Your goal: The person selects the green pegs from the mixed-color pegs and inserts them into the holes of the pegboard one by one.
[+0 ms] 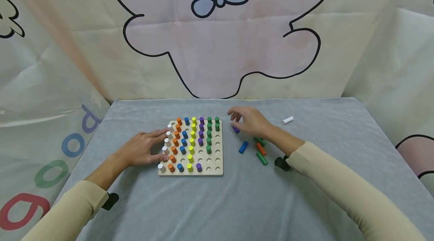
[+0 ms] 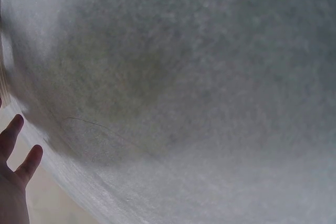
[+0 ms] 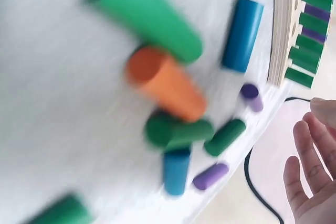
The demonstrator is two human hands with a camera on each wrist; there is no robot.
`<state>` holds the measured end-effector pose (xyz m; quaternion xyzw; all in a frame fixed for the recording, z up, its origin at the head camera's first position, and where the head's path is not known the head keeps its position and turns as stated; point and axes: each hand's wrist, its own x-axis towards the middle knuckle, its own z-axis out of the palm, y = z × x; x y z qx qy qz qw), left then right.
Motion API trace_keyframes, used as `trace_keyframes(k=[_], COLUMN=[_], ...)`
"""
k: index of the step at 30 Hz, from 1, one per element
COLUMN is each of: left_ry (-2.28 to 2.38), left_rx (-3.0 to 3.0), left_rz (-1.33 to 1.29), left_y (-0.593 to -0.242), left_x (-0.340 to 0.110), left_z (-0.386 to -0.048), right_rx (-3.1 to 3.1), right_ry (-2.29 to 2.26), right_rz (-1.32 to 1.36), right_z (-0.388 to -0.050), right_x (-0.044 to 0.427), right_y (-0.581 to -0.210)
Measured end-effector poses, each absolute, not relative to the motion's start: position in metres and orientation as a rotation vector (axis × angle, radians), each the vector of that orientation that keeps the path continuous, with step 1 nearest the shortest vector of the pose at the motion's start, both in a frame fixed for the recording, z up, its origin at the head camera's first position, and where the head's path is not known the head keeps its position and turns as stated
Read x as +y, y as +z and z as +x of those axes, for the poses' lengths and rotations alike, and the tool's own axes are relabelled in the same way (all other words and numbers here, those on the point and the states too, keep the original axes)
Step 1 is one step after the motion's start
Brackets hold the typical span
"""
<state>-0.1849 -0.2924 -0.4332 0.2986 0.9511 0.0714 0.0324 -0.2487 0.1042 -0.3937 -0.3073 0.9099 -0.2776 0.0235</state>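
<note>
Loose purple peg (image 1: 236, 129): on desk (image 1: 210, 207), right of pegboard (image 1: 217, 158), just nearside of right hand (image 1: 250, 121), long axis slanting | right hand: nearer, loosely bent, nothing visibly gripped | left hand (image 1: 141, 149): outstretched at pegboard's left edge

One board (image 1: 213, 163) bears orange (image 1: 175, 142), yellow (image 1: 192, 142), green pegs (image 1: 208, 142), seven each; blue (image 1: 184, 142), purple (image 1: 201, 134), five each.

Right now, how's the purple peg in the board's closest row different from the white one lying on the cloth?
The purple peg is dark; the white peg is pale. The purple peg stands upright; the white peg lies on its side. The purple peg sits in the board; the white peg is on the cloth. Both are shaped like cylinders.
</note>
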Motion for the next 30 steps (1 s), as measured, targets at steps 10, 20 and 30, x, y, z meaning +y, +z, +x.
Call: trace_keyframes(k=[10,20,30], left_ry=[0.209,0.216,0.206], left_rx=[2.927,2.935,2.937], left_rz=[0.925,0.94,0.932], left_y=[-0.433,-0.434,-0.433], left_x=[-0.293,-0.294,-0.293], left_z=[-0.185,-0.184,-0.184], right_rx=[2.826,2.796,2.752], right_ry=[-0.771,-0.7,-0.684], right_rz=[-1.018,-0.953,-0.927], right_z=[-0.233,-0.219,-0.206], right_x=[0.167,0.221,0.251], right_y=[-0.385,-0.391,-0.395])
